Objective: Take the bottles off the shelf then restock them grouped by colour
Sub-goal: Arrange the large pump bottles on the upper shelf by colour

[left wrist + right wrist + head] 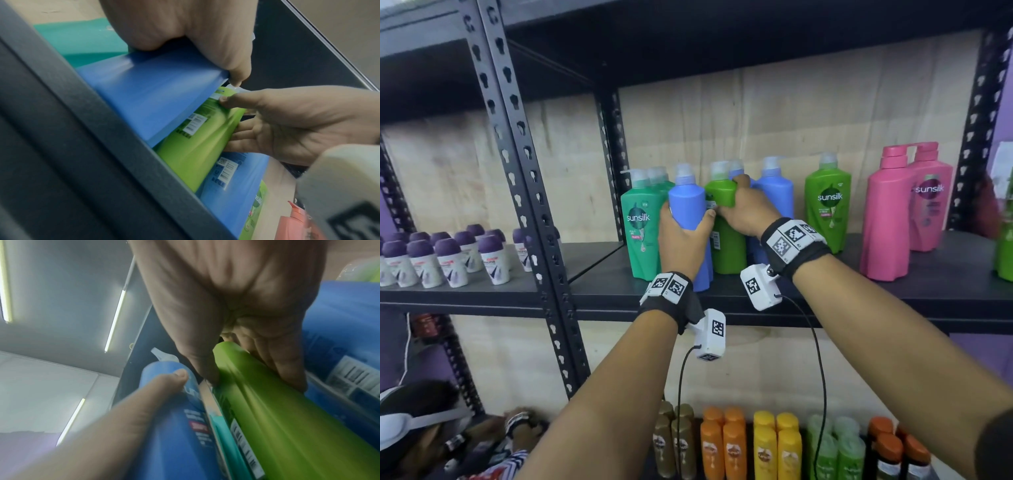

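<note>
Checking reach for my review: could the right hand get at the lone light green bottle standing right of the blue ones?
Probably not yet: the right hand grips another green bottle. The lone light green bottle stands unobstructed.

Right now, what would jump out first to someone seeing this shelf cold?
Both hands at mid-shelf: the left hand grips a blue bottle, the right hand grips the light green bottle beside it. At the shelf's right end stand two pink bottles.

A black metal rack (541, 240) with slotted uprights is backed by pale wood panelling (825, 113); purple wall (1005, 113) is seen at 3 o'clock (ceiling strip lights (115, 321) are lit).
</note>
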The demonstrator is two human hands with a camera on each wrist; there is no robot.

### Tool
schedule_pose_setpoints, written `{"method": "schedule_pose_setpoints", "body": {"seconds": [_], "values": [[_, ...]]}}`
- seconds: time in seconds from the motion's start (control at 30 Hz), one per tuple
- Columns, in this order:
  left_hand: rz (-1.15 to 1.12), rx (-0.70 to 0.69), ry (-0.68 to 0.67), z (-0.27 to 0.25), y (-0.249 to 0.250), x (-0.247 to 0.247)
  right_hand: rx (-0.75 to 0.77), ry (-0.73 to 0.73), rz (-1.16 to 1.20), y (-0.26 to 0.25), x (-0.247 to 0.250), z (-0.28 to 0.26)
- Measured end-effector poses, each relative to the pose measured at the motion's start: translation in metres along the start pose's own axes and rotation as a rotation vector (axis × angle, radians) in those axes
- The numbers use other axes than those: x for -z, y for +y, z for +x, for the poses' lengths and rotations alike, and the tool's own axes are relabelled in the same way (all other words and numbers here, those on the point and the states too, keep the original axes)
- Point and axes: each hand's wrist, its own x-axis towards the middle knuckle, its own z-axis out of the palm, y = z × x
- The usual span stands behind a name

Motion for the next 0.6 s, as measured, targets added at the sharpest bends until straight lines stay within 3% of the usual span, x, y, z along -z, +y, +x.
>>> {"method": "schedule_pose_setpoints", "body": {"seconds": [0.3, 0.6], "values": [[0.013, -0.006, 0.007, -0.001, -0.003, -0.004, 0.04, 0.256, 0.077, 0.021, 0.035, -0.047], [-0.046, 0.029, -0.036, -0.011, 0.007, -0.032, -0.036, 0.378, 0.036, 0.068, 0.073, -0.093]]}}
